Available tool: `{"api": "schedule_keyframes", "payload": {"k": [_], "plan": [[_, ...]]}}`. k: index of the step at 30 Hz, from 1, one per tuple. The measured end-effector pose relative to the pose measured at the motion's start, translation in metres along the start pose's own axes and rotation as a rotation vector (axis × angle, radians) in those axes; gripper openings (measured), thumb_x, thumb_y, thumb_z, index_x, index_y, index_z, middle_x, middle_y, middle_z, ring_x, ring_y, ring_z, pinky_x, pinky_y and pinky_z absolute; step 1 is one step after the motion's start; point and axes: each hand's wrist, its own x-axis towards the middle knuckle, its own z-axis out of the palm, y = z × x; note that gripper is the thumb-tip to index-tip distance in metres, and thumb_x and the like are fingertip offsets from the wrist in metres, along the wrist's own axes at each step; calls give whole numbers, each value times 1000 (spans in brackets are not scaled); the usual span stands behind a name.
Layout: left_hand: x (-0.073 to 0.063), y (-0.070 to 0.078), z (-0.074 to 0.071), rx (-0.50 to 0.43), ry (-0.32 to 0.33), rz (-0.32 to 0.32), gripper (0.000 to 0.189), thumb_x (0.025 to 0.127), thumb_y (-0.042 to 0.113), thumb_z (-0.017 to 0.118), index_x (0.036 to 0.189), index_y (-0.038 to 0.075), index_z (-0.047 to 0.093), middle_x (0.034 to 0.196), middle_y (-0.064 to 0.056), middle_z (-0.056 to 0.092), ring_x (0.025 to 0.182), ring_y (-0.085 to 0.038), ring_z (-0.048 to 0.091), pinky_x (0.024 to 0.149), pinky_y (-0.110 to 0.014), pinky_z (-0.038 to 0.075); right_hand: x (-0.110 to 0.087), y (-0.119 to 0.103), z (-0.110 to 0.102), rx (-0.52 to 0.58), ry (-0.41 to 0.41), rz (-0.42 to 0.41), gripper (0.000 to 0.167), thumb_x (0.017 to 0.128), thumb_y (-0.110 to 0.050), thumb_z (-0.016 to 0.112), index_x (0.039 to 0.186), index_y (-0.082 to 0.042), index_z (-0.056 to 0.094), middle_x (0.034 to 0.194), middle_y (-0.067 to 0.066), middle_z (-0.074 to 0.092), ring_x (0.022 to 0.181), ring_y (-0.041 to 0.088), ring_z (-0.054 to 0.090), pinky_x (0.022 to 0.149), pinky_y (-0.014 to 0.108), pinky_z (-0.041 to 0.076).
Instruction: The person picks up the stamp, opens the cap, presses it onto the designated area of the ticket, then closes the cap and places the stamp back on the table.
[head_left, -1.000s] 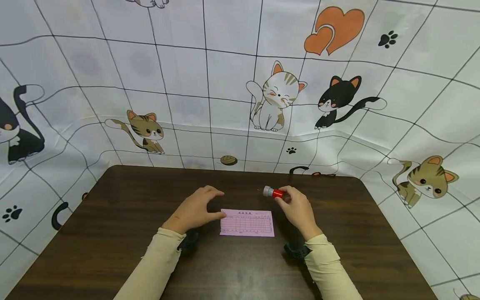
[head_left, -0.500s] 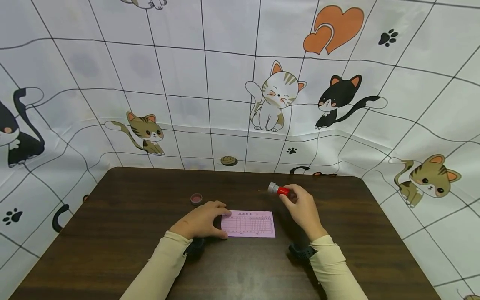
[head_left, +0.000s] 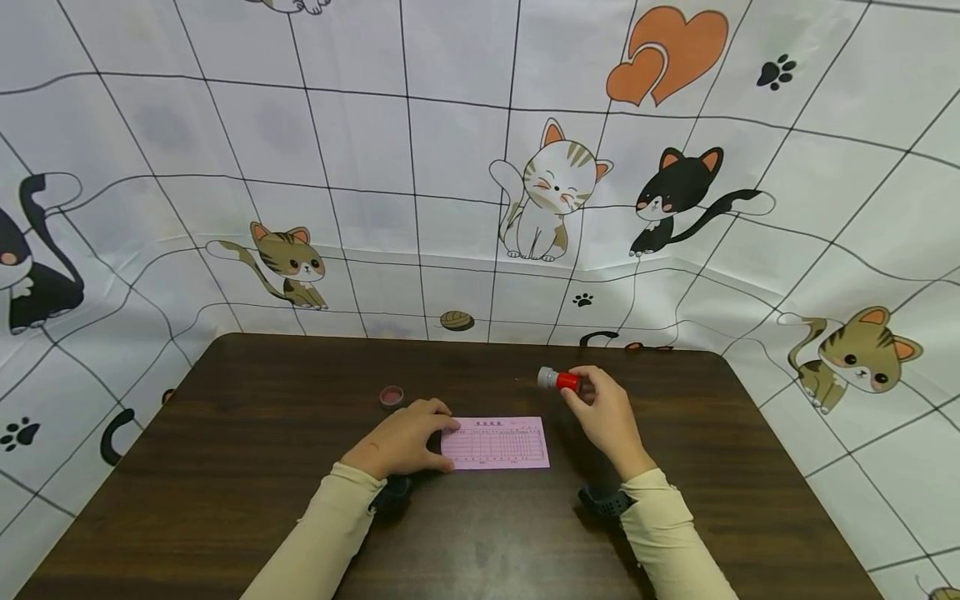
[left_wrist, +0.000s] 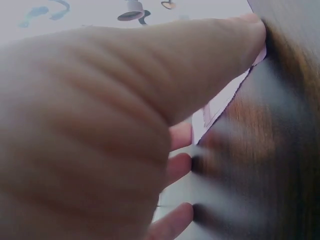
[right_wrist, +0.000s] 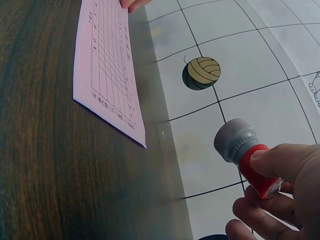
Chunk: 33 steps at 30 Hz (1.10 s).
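In the head view a pink printed form (head_left: 498, 444) lies flat on the dark table. My left hand (head_left: 401, 437) rests on its left edge, fingers relaxed and thumb spread toward the lower corner. The left wrist view is mostly filled by this hand (left_wrist: 135, 95). Above and right of the paper, my right hand (head_left: 607, 412) pinches a small red-and-grey hand stamp (head_left: 566, 382) between thumb and fingers. The stamp is tilted, its grey end pointing left, held apart from the paper. A small round reddish cap or lid (head_left: 391, 397) sits behind my left hand.
The brown wooden table (head_left: 247, 467) ends at a far edge against a white cloth (head_left: 360, 208) printed with cats and grid lines. Both wrists wear dark bands.
My left hand has come down onto the paper's left edge, uncovering the round reddish cap behind it. My right hand, holding the stamp, has shifted slightly right.
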Motion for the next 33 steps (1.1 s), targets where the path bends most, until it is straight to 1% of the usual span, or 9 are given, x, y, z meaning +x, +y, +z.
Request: {"api": "schedule_keyframes", "payload": {"k": [3, 8, 14, 19, 23, 27, 33], "plan": [[0, -1, 1, 6, 3, -4, 61, 85, 43, 86, 136, 16, 69, 140, -5, 58, 128, -27, 55, 106, -48, 47, 0, -1, -1, 10, 11, 2, 33, 93, -12, 78, 123, -3, 67, 110, 14, 70, 95, 28, 69, 88, 47, 59], [1, -2, 1, 2, 11, -4, 60, 86, 41, 85, 137, 15, 68, 144, -9, 56, 131, -31, 54, 107, -50, 46, 0, -4, -4, 1, 53, -8, 30, 93, -14, 78, 120, -3, 68, 104, 13, 71, 94, 27, 68, 85, 46, 57], [1, 0, 2, 6, 15, 3, 59, 89, 40, 83, 139, 15, 66, 147, -11, 54, 134, -32, 51, 111, -53, 42, -1, -4, -4, 16, 60, -3, 29, 94, -16, 78, 119, -3, 69, 101, 13, 70, 90, 26, 68, 84, 45, 59], [2, 1, 6, 27, 36, -4, 60, 91, 40, 80, 142, 15, 64, 146, -12, 54, 133, -34, 50, 112, -56, 39, 0, -3, -3, 36, 62, 4, 29, 95, -17, 77, 119, -4, 69, 103, 13, 71, 90, 26, 69, 83, 44, 59], [1, 1, 7, 29, 50, -8, 59, 91, 39, 80, 143, 15, 64, 143, -13, 54, 130, -35, 52, 111, -58, 39, -1, -3, -2, 58, 57, 23, 30, 95, -18, 78, 120, -4, 69, 107, 14, 71, 94, 27, 71, 84, 46, 60], [0, 2, 7, 30, 54, -12, 56, 93, 38, 79, 142, 15, 65, 143, -13, 55, 129, -35, 52, 110, -57, 40, -1, -3, -1, 85, 58, 35, 31, 95, -18, 77, 121, -3, 69, 110, 15, 71, 97, 28, 71, 86, 46, 60], [0, 4, 6, 31, 41, -26, 58, 92, 38, 79, 143, 16, 64, 144, -13, 54, 132, -36, 51, 113, -59, 37, 0, -4, -1, 115, 74, 47, 33, 95, -15, 77, 124, -2, 69, 112, 16, 72, 98, 29, 73, 86, 46, 60]]}}
